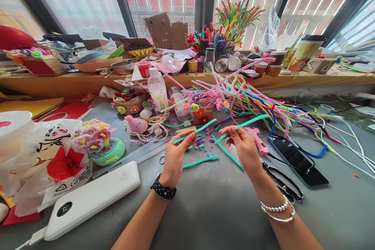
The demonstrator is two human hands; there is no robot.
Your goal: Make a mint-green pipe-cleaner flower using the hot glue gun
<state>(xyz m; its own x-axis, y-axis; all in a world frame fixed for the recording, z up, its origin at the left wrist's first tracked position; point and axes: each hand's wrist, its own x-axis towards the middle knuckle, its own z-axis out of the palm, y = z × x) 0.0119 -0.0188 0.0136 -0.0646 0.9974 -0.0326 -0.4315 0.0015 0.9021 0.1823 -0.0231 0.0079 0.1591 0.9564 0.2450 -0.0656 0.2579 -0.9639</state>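
Observation:
Between the thumb and fingers of my left hand [177, 154] is a short green pipe cleaner [206, 125], slanting up to the right. My right hand [242, 148] pinches another green pipe cleaner [253, 120], whose long end points up and right. The two pieces are apart. Below them on the grey table lie more green pieces: a pipe cleaner with a short side branch [202, 161] near my left wrist, and a straight one [230, 154] beside my right hand. Small purple bits [200, 140] are scattered between the hands. A pink glue gun [257, 140] lies just behind my right hand.
Right of my arm are black-handled pliers [284, 181] and a phone [297, 160]. A white power bank [96, 199] and a pot of crocheted-looking flowers [107, 150] stand left. Behind lie a heap of coloured pipe cleaners [263, 97], bottles [157, 86] and a crowded wooden ledge [96, 82].

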